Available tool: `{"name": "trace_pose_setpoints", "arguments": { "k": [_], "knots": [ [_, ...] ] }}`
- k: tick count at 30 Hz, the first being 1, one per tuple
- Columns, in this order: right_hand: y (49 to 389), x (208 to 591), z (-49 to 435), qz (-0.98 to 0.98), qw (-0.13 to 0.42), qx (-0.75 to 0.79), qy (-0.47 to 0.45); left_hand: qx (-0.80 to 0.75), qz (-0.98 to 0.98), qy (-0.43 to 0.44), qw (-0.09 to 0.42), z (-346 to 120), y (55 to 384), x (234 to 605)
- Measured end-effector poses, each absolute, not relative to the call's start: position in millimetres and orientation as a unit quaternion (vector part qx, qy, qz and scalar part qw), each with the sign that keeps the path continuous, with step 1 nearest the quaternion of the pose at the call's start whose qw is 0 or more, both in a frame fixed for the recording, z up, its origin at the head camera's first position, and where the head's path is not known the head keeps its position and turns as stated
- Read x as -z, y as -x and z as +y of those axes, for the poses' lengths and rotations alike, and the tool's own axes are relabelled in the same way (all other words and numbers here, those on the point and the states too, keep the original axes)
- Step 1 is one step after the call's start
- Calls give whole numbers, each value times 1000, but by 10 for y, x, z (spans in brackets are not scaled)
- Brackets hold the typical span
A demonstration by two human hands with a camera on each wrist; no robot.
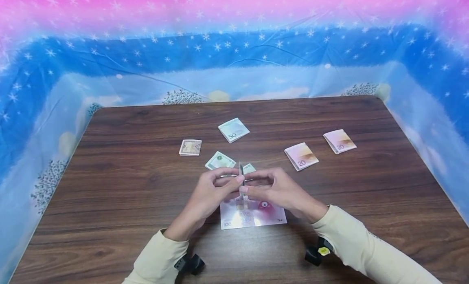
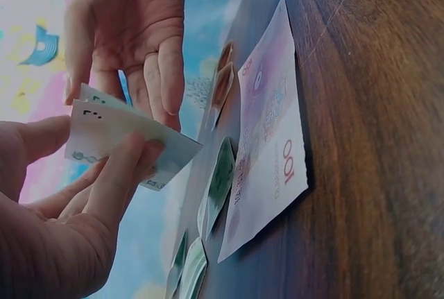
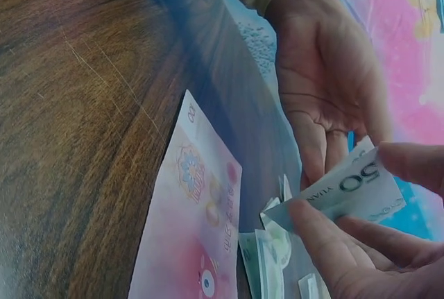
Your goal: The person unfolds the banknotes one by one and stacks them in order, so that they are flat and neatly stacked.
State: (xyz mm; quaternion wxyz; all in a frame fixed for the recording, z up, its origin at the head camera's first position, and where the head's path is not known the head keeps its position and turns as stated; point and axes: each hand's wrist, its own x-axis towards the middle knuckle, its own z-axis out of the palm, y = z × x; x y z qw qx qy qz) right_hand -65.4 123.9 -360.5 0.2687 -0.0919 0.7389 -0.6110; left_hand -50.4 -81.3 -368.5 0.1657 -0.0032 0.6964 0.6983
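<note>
Above the table, both hands hold a folded green 50 yuan banknote [image 3: 357, 184], seen nearly edge-on in the head view. My left hand [image 1: 214, 192] pinches it from the left between thumb and fingers. From the right, my right hand [image 1: 283, 190] grips it, the thumb below the left thumb in the head view. In the left wrist view the folded halves stand slightly apart at the top. Under the hands a pink 100 banknote [image 1: 253, 216] lies flat and unfolded, its far part hidden by them.
Beyond the hands lie a folded 50 note [image 1: 233, 130], a small brownish folded note [image 1: 190, 148] and a green folded note [image 1: 220, 160]. Another green note [image 1: 249, 168] is partly hidden behind the fingers. Two folded 20 notes [image 1: 301, 156] lie to the right. A patterned cloth [image 1: 220, 51] surrounds the table.
</note>
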Motion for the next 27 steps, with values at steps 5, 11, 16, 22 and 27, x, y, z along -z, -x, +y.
{"name": "trace_pose_setpoints", "arguments": {
  "k": [5, 11, 16, 22, 27],
  "knots": [
    [657, 3582, 1260, 738, 273, 612, 75, -685, 712, 7, 157, -811, 495, 3667],
    [672, 3583, 1299, 727, 269, 628, 65, -682, 717, 14, 143, -808, 493, 3644],
    [686, 3585, 1354, 734, 250, 626, 82, -674, 727, 22, 131, -826, 491, 3646],
    [710, 3596, 1423, 747, 229, 618, 88, -672, 730, 25, 122, -866, 488, 3655],
    [728, 3608, 1477, 753, 226, 612, 84, -665, 738, 27, 115, -893, 479, 3658]
  ]
}}
